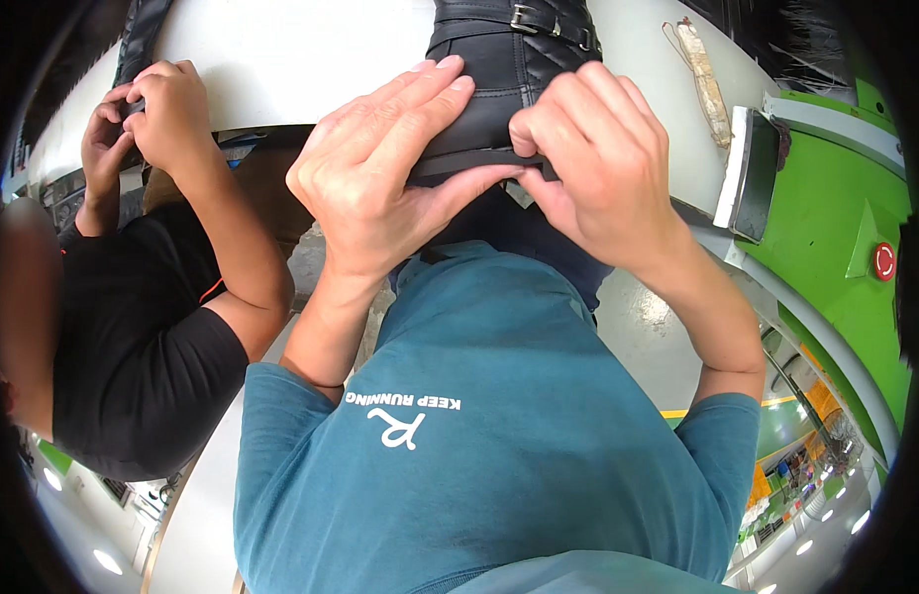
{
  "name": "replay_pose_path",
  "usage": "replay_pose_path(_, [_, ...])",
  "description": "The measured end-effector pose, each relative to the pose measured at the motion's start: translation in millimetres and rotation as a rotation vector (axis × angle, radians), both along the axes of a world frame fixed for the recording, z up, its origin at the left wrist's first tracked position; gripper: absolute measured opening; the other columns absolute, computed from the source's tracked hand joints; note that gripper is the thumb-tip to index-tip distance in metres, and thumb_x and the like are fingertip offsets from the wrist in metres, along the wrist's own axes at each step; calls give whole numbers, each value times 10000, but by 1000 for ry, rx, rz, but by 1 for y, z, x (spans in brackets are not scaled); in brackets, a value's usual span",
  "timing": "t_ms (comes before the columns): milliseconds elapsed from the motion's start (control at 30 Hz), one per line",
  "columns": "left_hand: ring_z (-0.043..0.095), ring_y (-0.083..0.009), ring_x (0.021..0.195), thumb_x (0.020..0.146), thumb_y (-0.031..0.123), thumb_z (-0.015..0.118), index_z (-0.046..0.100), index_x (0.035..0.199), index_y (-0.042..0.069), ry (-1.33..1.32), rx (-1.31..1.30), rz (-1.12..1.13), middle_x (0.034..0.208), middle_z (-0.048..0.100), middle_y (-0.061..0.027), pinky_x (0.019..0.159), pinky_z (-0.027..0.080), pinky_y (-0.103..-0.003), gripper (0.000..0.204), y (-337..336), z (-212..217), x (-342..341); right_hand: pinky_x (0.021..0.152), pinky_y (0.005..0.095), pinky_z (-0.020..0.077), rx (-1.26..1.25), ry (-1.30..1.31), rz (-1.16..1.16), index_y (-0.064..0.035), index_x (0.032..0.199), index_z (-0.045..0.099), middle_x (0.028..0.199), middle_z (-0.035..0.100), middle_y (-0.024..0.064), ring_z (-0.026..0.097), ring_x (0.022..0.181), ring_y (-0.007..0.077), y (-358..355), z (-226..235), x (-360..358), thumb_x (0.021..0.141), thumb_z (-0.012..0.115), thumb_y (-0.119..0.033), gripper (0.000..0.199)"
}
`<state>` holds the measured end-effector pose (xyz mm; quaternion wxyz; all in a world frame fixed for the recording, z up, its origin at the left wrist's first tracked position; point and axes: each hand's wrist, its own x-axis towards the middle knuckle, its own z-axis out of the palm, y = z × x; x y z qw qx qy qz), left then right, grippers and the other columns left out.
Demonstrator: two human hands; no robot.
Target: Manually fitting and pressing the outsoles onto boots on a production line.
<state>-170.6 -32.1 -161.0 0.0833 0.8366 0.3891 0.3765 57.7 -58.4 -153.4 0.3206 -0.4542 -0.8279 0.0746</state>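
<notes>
A black leather boot upper (469, 114) lies at the white table's near edge, with quilted stitching on its right side and straps with a metal buckle across its far part. My left hand (380, 163) rests its long fingers on top of the leather, and its thumb stretches along the near edge. At the right of that same edge, my right hand (593, 148) has its fingers curled and pinches the rim between thumb and forefinger. Both thumbs almost meet there. The underside of the upper is hidden.
The white table (271, 59) spans the top. A cream-coloured, long object (705, 84) lies on its right side. Farther right stands a green machine (826, 198) with a red stop button (883, 261). At left, a person in black (153, 366) handles a black piece.
</notes>
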Motion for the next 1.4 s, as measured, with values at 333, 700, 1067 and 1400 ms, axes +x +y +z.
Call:
replay_pose_path(333, [845,-309,1100,661,242,1082,860,1147,22,-58,15,-16,1170,867,-164,959,659,-375,578,7,-5,1,705,337,552,-129,209,111,-84,1034,678,947,650,35,639,802,194,31,5,22,640,1022,-158,528])
replay_pose_path(700, [851,-310,1072,663,252,1078,861,1138,26,-28,54,10,1159,871,-152,929,654,-365,568,3,-9,6,755,371,558,-173,259,56,-124,1005,690,878,621,1,639,803,206,31,-18,41,576,1080,-419,651])
replay_pose_path(1067, [845,-311,1082,684,283,1063,864,1126,49,-79,180,5,1174,871,-116,907,648,-377,538,-9,-17,1,1049,368,610,-891,1260,-120,31,1551,540,1394,735,147,741,1218,210,36,-41,20,1014,873,-281,705])
replay_pose_path(1400, [655,-420,1454,722,320,1052,780,1322,57,-265,58,-175,1416,789,-188,1265,415,-555,709,-19,1,2,1004,349,624,-310,1219,-196,58,1575,482,1270,794,180,788,1138,195,-36,54,4,964,869,-46,730])
